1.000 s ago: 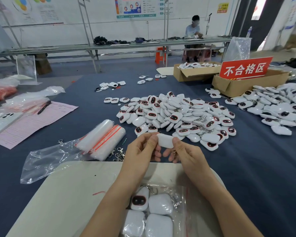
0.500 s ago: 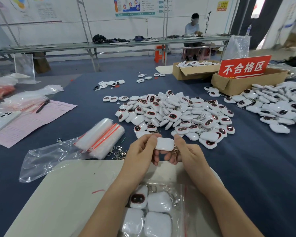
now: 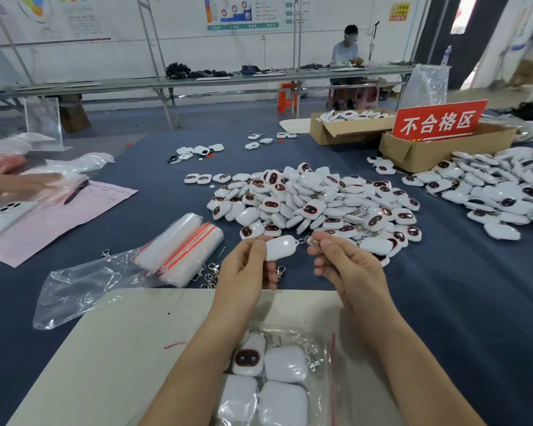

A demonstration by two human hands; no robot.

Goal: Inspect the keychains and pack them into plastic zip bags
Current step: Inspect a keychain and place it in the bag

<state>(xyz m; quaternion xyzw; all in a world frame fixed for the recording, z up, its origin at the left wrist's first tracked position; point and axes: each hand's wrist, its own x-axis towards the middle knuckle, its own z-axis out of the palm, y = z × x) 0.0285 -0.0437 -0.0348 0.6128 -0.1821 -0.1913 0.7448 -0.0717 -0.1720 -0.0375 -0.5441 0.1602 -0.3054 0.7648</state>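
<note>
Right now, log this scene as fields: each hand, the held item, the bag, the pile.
Left hand: grips white rounded plastic keychain
Right hand: pinches its metal clasp
Bag: clear plastic zip bag on beige board, four keychains visible inside
Pile: white keychains heaped on blue cloth
Spare bags: clear red-striped bundle, left of hands

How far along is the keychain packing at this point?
Done: a clear plastic zip bag with a red strip, lying on the pale board, holds four white keychains. In hand: the left hand grips another white keychain while the right hand pinches its metal clasp. Remaining: the large heap of white keychains on the blue cloth and the bundles of unused zip bags.
</note>
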